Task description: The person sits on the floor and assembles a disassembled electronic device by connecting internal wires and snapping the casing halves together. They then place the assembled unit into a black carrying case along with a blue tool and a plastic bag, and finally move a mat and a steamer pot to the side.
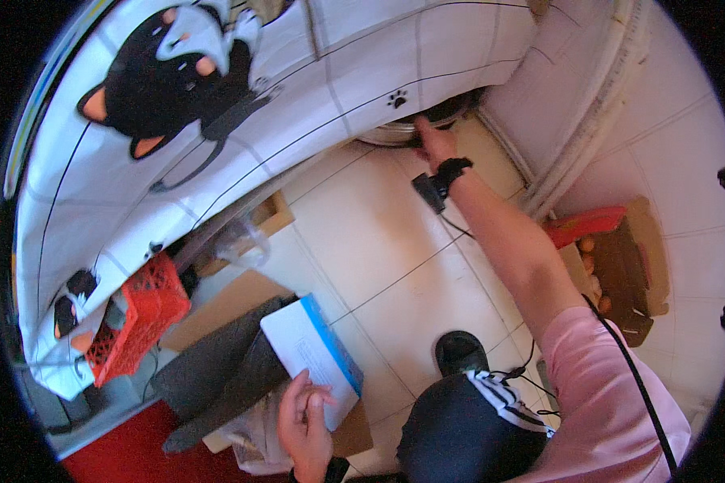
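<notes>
Reaching far forward, my right hand (pixel 437 145) has its fingers at the rim of a round metal pot (pixel 395 134). The thumb lies against the rim and the hand appears to grip it; the other fingers are partly hidden. Most of the pot is covered by a white cloth curtain (pixel 338 88) with black lines and cat pictures. My left hand (pixel 304 419) hangs low in front of me, empty, with its fingers loosely bent and apart. Behind it, a white and blue box (pixel 310 350) lies on dark grey rolled material (pixel 234 362).
A red plastic crate (pixel 149 310) stands at the left, by cardboard (pixel 225 310) and a clear plastic bag (pixel 246 245). At the right, an open cardboard box (pixel 632 278) holds several round brownish things. A white pipe (pixel 576 137) runs along the wall. Tiled floor (pixel 395 306) lies between.
</notes>
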Available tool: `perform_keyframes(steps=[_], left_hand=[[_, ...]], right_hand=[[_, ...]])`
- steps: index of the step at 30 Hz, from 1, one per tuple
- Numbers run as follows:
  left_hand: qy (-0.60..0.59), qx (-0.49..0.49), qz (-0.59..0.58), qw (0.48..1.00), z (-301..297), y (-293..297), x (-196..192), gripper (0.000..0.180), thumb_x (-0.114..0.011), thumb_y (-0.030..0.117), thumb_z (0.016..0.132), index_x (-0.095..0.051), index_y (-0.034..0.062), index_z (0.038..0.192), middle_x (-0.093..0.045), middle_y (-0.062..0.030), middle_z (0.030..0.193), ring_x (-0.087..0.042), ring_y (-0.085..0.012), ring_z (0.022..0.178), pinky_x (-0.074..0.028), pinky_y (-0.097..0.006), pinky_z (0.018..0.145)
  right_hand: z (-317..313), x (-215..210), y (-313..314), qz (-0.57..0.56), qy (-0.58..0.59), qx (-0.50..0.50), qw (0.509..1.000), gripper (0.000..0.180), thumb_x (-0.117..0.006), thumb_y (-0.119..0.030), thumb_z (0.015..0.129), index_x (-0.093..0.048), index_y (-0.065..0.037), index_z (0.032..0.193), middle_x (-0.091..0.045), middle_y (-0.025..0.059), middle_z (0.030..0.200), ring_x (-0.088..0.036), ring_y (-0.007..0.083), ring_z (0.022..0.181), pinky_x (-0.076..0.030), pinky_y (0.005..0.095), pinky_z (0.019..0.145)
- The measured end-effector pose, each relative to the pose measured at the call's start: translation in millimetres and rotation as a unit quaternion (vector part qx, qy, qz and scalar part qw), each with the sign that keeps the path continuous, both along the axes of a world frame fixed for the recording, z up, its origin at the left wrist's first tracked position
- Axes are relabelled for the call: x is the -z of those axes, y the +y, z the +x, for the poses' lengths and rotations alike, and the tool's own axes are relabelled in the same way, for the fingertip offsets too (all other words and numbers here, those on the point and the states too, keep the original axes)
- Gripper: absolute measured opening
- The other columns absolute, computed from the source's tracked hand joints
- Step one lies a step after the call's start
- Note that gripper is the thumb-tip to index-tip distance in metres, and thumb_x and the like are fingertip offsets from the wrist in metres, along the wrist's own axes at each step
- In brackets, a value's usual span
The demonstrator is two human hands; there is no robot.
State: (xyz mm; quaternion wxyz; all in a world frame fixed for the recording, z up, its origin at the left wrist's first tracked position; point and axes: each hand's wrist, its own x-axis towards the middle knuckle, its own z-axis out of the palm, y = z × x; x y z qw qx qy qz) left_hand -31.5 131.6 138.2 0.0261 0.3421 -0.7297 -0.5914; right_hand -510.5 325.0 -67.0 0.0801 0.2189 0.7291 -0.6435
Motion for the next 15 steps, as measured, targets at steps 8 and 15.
perform_keyframes(steps=[8, 15], left_hand=[[-0.008, -0.035, -0.157, 0.987, 48.3, -54.5, -18.7, 0.038, -0.071, 0.001, 0.088, -0.066, 0.0012, 0.125, -0.069, -0.0044, 0.093, -0.064, -0.0158, 0.094, -0.05, -0.033, 0.093], [-0.053, -0.189, -0.316, 0.928, 168.1, -162.3, -12.1, 0.04, -0.06, 0.022, 0.102, -0.054, 0.0017, 0.136, -0.058, -0.009, 0.122, -0.055, -0.0206, 0.111, -0.045, -0.035, 0.096]], right_hand=[[104.5, -18.0, 3.8, -0.121, -0.126, -0.17, 0.97, 0.071, -0.063, -0.056, 0.094, -0.047, -0.009, 0.145, -0.06, 0.0165, 0.123, -0.063, 0.0252, 0.107, -0.052, 0.041, 0.096], [282.6, -33.5, -62.3, -0.141, -0.076, -0.527, 0.835, 0.04, -0.064, -0.027, 0.099, -0.056, -0.003, 0.129, -0.07, 0.0086, 0.082, -0.067, 0.0121, 0.069, -0.055, 0.0282, 0.061]])
